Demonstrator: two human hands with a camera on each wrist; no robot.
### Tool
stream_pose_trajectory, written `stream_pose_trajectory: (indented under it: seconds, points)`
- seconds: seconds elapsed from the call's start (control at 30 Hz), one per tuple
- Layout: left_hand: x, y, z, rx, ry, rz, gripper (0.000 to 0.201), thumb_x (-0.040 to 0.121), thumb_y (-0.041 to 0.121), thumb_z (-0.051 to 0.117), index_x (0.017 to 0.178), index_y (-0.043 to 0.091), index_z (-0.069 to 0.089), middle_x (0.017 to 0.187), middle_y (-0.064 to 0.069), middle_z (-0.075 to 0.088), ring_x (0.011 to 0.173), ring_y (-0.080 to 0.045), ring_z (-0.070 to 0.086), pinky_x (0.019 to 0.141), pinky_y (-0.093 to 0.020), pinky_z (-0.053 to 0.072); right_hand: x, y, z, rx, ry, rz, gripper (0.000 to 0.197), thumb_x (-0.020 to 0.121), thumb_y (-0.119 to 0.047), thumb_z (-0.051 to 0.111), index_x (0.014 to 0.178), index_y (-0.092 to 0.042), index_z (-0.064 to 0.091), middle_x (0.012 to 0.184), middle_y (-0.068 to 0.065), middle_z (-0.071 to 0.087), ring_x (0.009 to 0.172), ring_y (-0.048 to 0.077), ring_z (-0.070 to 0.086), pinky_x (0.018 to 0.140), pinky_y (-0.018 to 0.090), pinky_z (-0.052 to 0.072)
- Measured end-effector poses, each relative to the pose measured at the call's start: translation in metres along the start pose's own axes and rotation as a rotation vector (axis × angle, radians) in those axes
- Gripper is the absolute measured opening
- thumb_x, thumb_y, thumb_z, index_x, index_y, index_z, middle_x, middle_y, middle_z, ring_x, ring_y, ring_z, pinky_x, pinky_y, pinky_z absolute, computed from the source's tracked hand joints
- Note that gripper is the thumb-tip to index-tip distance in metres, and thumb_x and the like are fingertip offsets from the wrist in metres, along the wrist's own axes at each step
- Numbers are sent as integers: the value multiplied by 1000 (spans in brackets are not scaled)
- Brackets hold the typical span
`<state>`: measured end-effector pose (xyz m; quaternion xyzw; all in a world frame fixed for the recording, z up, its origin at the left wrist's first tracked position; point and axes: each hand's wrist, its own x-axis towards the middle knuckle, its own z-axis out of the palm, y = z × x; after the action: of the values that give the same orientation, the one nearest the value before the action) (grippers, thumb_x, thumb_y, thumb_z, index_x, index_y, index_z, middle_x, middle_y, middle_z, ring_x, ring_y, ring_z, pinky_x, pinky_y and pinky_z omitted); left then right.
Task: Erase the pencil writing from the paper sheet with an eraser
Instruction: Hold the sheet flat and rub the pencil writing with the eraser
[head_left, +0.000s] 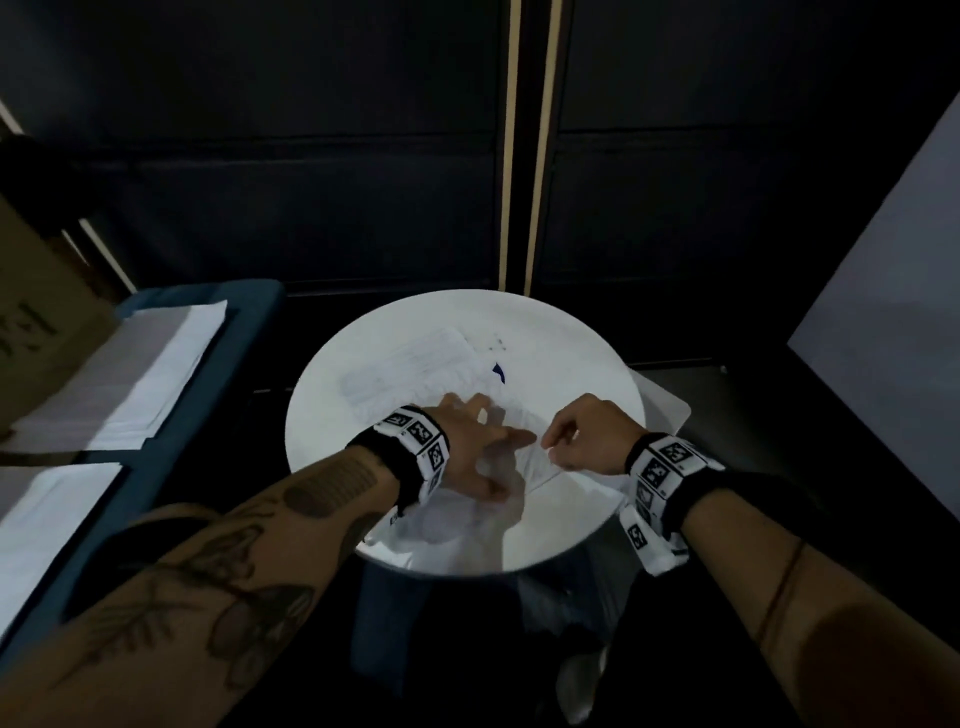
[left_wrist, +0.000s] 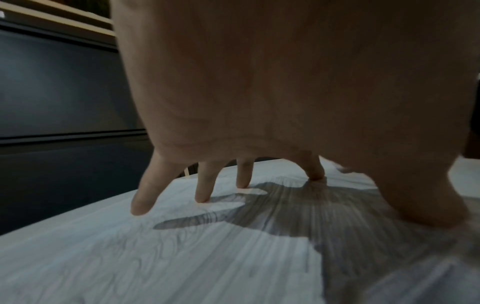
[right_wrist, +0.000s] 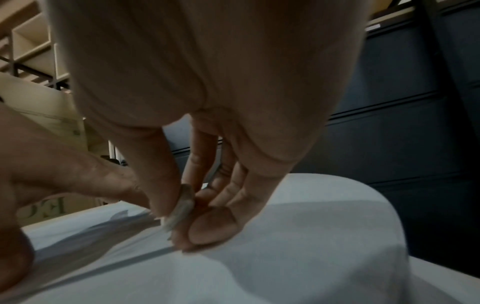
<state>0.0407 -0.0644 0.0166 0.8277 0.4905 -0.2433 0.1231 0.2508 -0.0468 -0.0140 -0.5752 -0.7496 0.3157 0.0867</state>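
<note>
Head view: the paper sheet (head_left: 415, 374), long axis running from far-left to near-right on the round counter (head_left: 571, 353), is pressed by the spread left hand (head_left: 478, 452), while the eraser (right_wrist: 182, 205) is pinched in the right hand (head_left: 587, 436) fingers (right_wrist: 213, 228).

Head overhead; wrists close above paper (left_wrist: 155, 257).

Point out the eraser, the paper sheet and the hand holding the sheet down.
eraser (right_wrist: 182, 207): right wrist view, its pale worn edge between the fingertips.
paper sheet (left_wrist: 130, 267): left wrist view, bare pencilled area.
left hand (head_left: 475, 447): head view, back of the hand.
</note>
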Motion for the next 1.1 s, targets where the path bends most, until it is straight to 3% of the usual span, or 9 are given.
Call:
stream_pose_trajectory:
  seconds: [0.07,0.17,0.3,0.5,0.6,0.77,0.9,1.0,1.1]
  points:
    - [4,6,5,1,14,-66,95,79,91,51,155,65,-2,174,0,1,155,-45,15,110,-75,23,-3,-4,-2,-54,-6,0,11,83,-8,78,82,-19,80,66,-14,67,64,-4,61,66,16,50]
    - [15,4,13,13,85,-124,99,66,103,42,150,69,3,173,8,-1,157,-41,10,106,-86,10,0,-3,-3,-109,59,6,8,82,-12,80,88,-15,83,76,-10,69,76,4,64,67,13,47]
    - [28,-5,15,-24,133,-21,92,83,89,50,158,55,10,173,15,0,160,-30,5,113,-79,19,8,10,3,-58,164,75,9,86,-14,75,88,-12,83,94,2,78,95,17,72,77,18,49]
    - [46,-21,10,-88,133,61,72,87,77,55,143,76,11,167,5,11,152,-35,14,105,-74,32,18,18,9,91,302,153,5,85,-16,77,86,-16,81,84,0,77,85,13,68,78,12,46]
    - [62,-28,5,-11,160,51,79,83,77,59,145,75,9,169,6,8,154,-35,12,106,-78,24,23,21,7,99,344,143,4,84,-15,77,87,-16,80,83,-2,76,80,10,67,93,24,49]
    - [87,-38,5,-113,123,149,89,85,83,55,156,61,7,173,19,-10,161,-24,-12,114,-82,8,36,31,0,79,322,63,13,80,-11,80,78,-22,73,71,-6,71,76,12,68,87,32,55]
    - [96,-39,5,-116,71,171,99,80,85,61,157,60,2,172,19,-15,160,-27,-17,111,-85,6,54,34,-10,12,244,114,18,80,-21,82,74,-34,71,70,-11,71,86,12,65,82,26,55]
    - [97,-40,6,-131,49,169,102,78,86,60,156,63,-2,171,18,-20,159,-27,-21,111,-85,2,52,27,-7,2,146,47,9,78,-15,85,78,-22,78,68,-9,71,70,-2,65,70,4,42]
    - [98,-40,8,-140,38,179,108,76,88,62,156,63,-6,170,18,-24,158,-27,-26,110,-86,-1,52,26,-7,-58,138,25,9,78,-17,83,75,-22,77,65,-11,69,67,-1,62,72,2,39]
